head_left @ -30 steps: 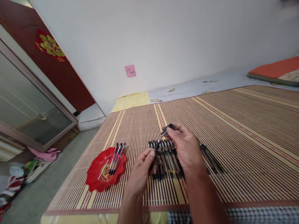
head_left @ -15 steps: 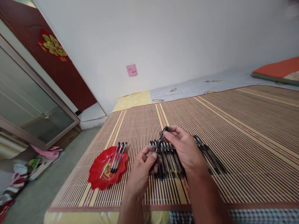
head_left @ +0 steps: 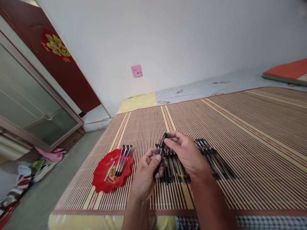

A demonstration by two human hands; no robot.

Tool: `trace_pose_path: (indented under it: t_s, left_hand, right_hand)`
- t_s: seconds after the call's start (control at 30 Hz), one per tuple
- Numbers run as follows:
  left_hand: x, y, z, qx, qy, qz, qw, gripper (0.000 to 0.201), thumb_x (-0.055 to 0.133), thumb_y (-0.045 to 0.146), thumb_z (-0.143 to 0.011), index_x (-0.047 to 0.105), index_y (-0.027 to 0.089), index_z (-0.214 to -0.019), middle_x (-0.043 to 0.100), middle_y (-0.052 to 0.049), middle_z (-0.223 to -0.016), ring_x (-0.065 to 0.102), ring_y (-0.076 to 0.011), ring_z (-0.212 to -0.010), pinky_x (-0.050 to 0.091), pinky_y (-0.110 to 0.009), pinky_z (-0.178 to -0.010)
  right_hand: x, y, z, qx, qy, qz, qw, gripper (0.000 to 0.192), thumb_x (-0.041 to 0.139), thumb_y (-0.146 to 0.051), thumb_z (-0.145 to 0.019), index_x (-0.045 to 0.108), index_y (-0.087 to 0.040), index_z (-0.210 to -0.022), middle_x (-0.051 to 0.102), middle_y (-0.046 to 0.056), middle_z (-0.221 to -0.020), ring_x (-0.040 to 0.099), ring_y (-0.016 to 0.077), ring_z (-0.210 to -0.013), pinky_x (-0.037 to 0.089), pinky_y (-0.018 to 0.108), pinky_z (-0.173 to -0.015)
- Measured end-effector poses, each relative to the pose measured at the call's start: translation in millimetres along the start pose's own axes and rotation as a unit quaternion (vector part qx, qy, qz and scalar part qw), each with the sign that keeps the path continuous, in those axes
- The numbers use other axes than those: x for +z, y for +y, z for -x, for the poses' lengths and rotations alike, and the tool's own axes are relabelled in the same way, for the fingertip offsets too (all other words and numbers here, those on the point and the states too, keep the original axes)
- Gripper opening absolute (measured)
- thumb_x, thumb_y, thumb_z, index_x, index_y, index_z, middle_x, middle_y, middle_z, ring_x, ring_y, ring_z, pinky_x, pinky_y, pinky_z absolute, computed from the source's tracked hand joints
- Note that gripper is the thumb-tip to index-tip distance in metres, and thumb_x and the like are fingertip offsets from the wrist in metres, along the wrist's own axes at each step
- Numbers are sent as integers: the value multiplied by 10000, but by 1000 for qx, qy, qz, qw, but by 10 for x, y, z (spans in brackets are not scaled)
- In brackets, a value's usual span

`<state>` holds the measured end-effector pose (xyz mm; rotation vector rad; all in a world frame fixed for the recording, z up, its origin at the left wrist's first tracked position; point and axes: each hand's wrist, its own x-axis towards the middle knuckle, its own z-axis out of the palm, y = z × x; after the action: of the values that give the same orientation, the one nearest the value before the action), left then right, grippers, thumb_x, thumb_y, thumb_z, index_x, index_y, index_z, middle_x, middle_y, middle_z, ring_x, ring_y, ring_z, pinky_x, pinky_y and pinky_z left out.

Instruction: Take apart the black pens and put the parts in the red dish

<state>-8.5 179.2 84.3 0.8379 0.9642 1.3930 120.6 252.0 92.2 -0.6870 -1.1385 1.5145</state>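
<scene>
Pinched in both hands is a black pen [head_left: 163, 141]: the left hand [head_left: 146, 169] closes thumb and fingers on its lower part, the right hand [head_left: 188, 156] on its upper end. It stands steeply tilted, to the right of the red plate [head_left: 99, 174], over a row of pens [head_left: 171, 167].

The striped mat [head_left: 259, 137] has its left edge slanting past the red plate, close by, and its near edge runs in front of the plate. Open mat stretches beyond the plate toward the wall [head_left: 192, 38], and much more lies far to its right.

On the red plate rest three pens [head_left: 123, 161], their tops reaching past its far rim, and a thin white stick [head_left: 109, 171]. The row of pens, right of the plate, is partly hidden by the hands; further right, past the right forearm, lies a second group of pens [head_left: 217, 159]. These leave little bare mat around the hands. A pink note [head_left: 136, 71] is on the wall, beyond the plate and to its right.

Compared with one second earlier, the right hand's fingertips are nearer the left hand's, the black pen is more upright, and more pen tops show beside the right forearm.
</scene>
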Motion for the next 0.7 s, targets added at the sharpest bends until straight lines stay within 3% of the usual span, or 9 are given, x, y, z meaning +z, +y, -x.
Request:
trace_pose_path:
  t_s: [0.37,0.7]
  left_hand:
    - [44,-28,-11,-1,1,17,1000,325,746,323,-822,583,130,-1026,609,7,-713,455,-47,-507,308,-134,-431]
    - [100,-91,-32,8,-6,4,1000,307,746,323,-821,589,128,-997,694,-37,-754,576,-86,-520,437,-180,-503]
  right_hand:
    - [-41,14,0,-7,7,39,999,329,705,-403,-804,720,-199,-1063,736,50,-868,650,171,-777,520,307,-713]
    - [-35,-33,13,13,6,37,999,283,733,-394,-779,720,-203,-987,709,23,-796,608,133,-610,484,229,-497]
